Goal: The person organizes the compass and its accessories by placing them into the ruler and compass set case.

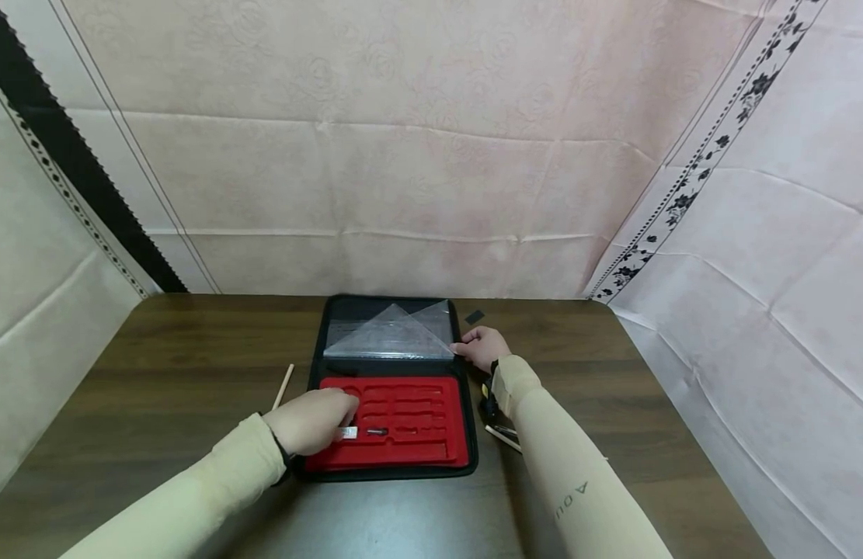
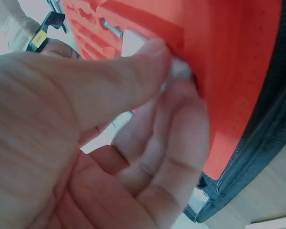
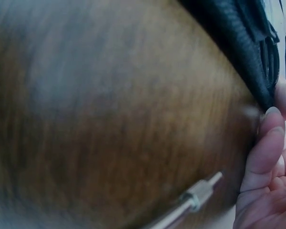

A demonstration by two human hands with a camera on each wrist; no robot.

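The left hand (image 1: 318,421) pinches a small pale piece (image 1: 349,432) over the left part of the red tray (image 1: 431,460), along the near edge of the black case (image 1: 385,475). The right hand (image 1: 482,349) pinches the case's right edge. Only 1 metal piece (image 1: 377,431) shows in the tray, so much seems left; a metal-tipped tool (image 3: 195,196) lies outside.

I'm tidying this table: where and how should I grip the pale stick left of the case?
Pinch the pale stick across its exposed upper part, probably from the left: it's slim and straight, its lower end is hidden behind the left hand, and the black case lies to its right.
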